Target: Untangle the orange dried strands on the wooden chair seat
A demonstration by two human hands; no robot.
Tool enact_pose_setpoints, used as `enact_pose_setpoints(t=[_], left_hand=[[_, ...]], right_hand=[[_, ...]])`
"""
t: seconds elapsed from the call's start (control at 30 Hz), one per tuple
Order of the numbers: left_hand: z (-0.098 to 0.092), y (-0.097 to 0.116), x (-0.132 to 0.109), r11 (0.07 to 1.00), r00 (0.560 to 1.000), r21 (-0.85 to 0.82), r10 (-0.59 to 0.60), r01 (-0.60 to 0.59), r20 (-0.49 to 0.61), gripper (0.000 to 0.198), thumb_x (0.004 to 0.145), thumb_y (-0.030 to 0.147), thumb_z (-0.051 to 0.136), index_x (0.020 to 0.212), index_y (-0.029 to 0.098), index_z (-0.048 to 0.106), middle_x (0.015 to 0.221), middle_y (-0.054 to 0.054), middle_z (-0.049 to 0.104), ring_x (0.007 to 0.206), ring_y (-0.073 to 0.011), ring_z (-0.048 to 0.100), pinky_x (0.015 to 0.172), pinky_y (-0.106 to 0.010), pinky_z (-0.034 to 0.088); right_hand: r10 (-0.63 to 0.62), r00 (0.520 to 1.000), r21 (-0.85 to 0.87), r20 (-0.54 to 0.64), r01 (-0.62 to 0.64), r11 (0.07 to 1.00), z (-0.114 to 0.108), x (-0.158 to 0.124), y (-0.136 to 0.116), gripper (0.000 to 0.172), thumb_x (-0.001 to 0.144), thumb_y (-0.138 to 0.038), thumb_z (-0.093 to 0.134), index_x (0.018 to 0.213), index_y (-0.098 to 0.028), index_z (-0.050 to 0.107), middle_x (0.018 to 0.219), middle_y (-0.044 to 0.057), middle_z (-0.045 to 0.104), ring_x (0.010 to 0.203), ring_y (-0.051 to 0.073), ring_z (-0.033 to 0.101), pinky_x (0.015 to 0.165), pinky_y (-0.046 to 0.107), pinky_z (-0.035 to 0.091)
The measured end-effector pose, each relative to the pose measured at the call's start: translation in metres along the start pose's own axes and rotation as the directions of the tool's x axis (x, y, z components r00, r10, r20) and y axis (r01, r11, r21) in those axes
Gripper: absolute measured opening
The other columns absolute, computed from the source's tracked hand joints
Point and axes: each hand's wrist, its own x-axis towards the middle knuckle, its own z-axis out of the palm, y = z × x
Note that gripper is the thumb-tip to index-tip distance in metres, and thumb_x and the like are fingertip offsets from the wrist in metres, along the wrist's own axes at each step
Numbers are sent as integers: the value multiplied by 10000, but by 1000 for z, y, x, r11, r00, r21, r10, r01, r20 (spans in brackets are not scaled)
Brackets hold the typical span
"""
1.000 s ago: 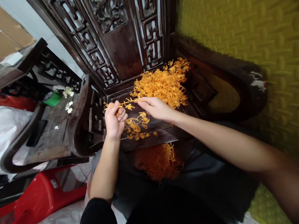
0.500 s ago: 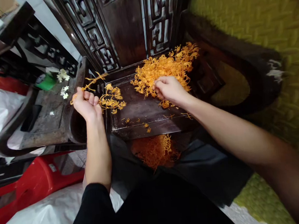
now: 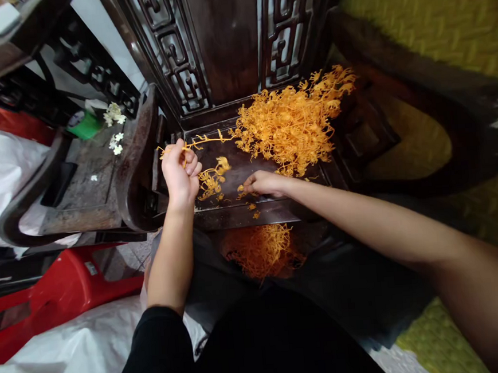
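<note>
On the dark wooden seat (image 3: 272, 212) of the carved chair, directly in front of the person, both hands work among orange artificial foliage. The left hand (image 3: 181, 174) is closed into a fist around an orange sprig (image 3: 205, 139). The stem of the sprig runs from the fist to the right, toward the pile of orange sprigs (image 3: 296, 125) at the back of the seat, and a tuft of the sprig hangs below the knuckles. Half a second ago this hand was raised out over the armrest (image 3: 137, 161). It is now back over the left edge of the seat, just beside that armrest. The right hand (image 3: 265, 183) lies low on the seat, palm down, with fingertips (image 3: 246, 188) drawn tightly together on a loose fragment (image 3: 240, 189) of orange. Half a second ago this hand was curled at the front edge of the pile. It is now nearer the front rail and clear of the pile. One second ago both hands met on a single stem. They are now apart, with bare seat between them. Further small fragments lie near the front rail. A second orange heap (image 3: 260, 251) rests on the person's lap, below the seat edge. To the left, white flowers (image 3: 116, 142) lie on a neighbouring seat, above a red plastic stool (image 3: 67, 287).
</note>
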Motion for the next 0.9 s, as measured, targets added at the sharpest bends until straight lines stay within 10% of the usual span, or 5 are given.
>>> enact_pose_setpoints(t=[0.13,0.23,0.43,0.67,0.9], left_hand=[[4,-4,-4,994,994,-49,-90,93,59,448,883,453,735,712,196,411,548,79,415,372,-15,252,372,-185,166],[15,-10,-12,976,966,-14,-215,219,144,368,934,473,672,764,190,509,556,67,461,368,-17,255,368,-184,182],[36,-17,-22,937,904,22,-341,348,257,356,1034,454,499,949,164,688,589,24,558,353,-24,284,359,-183,229],[40,-15,-22,939,895,46,-340,342,290,393,1044,459,467,955,157,702,662,-9,639,360,-20,323,363,-173,260],[33,-14,-25,950,879,128,-311,284,362,335,1023,437,520,1047,152,695,726,-27,671,420,-48,443,425,-188,360]], right_hand=[[-216,975,217,-53,222,951,-28,-15,-16,807,677,-143,858,1431,-197,574,1482,153,576,1272,258,612,1052,368,504],[-480,870,515,-116,466,720,-41,-34,-32,1032,656,-246,913,1553,-300,405,1567,122,482,1372,281,537,1107,456,478],[-490,851,649,-191,484,587,-40,-54,-47,349,807,-360,817,1090,-192,700,883,35,684,728,133,641,725,319,607],[-535,808,830,-249,462,312,-43,-70,-57,584,639,-306,933,1134,-248,630,1011,11,691,816,133,683,746,319,627],[-454,790,680,-413,599,423,-58,-69,-52,422,696,-326,877,1042,-194,674,974,57,702,835,172,696,826,369,617]])
